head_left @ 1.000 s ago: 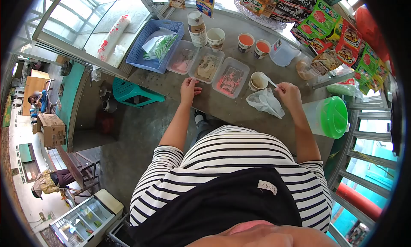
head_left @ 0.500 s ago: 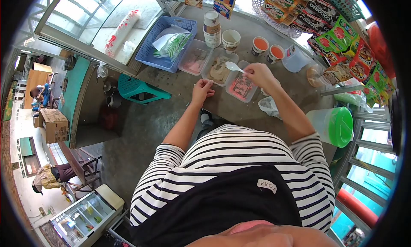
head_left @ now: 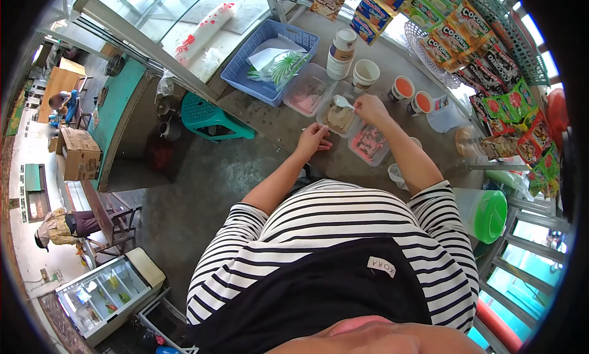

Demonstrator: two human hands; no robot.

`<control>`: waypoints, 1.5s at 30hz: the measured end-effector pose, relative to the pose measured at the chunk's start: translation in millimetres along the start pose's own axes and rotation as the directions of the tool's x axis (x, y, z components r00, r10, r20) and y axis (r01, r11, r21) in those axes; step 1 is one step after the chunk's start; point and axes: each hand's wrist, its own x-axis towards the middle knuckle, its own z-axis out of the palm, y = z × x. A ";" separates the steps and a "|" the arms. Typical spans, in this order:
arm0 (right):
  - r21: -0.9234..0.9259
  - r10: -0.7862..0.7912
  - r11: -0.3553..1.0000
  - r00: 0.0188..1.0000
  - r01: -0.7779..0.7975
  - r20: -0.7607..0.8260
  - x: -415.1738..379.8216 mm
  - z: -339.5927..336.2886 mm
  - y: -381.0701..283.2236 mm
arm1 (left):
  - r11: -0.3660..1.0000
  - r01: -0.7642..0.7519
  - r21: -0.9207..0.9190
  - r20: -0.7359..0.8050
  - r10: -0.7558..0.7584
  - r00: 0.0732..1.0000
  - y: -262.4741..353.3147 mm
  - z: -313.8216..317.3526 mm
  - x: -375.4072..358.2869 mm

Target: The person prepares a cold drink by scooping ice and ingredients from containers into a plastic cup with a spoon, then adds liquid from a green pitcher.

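Note:
My right hand [head_left: 372, 110] is closed on the handle of a white spoon [head_left: 342, 101]. The spoon's bowl hangs over the far side of a clear plastic tub of tan powder [head_left: 339, 118]. My left hand [head_left: 313, 140] is near that tub's left edge, its fingers curled, with a tiny whitish bit showing at the fingertips. Below my right wrist sits a tub of pink powder with dark patches [head_left: 369, 143]. Another tub, with pale pink powder [head_left: 304, 101], stands to the left of the tan one.
Behind the tubs are stacked paper cups [head_left: 341, 54], an open paper cup [head_left: 365, 73] and two cups of orange drink [head_left: 402, 87]. A blue basket [head_left: 253, 91] stands left. Hanging sachets [head_left: 457, 38] line the right. A green-lidded container [head_left: 491, 216] is near my right elbow.
My right hand has carried the spoon left, from between the tan and pink tubs to over the tan tub. The whole view has shifted with my head; my left hand keeps its curl.

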 end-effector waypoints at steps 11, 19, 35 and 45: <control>0.109 -0.066 0.993 0.991 0.053 0.120 -22.7 16.1 4.2 | 0.993 0.077 -0.085 0.042 -0.074 0.996 5.5 -3.9 1.8; 0.504 -0.025 0.862 0.988 -0.056 0.151 -53.6 5.1 10.1 | 0.994 0.054 -0.096 0.021 -0.053 0.998 6.9 -0.4 -1.3; 0.666 0.161 0.745 0.960 0.034 -0.230 -220.2 -65.3 133.5 | 0.983 -0.182 -0.015 -0.312 0.168 0.935 -3.9 31.0 -11.0; 0.404 0.163 0.914 0.936 -0.025 -0.311 -247.1 -58.1 155.7 | 0.829 -0.492 0.267 -0.361 0.559 0.747 -32.7 45.1 -10.5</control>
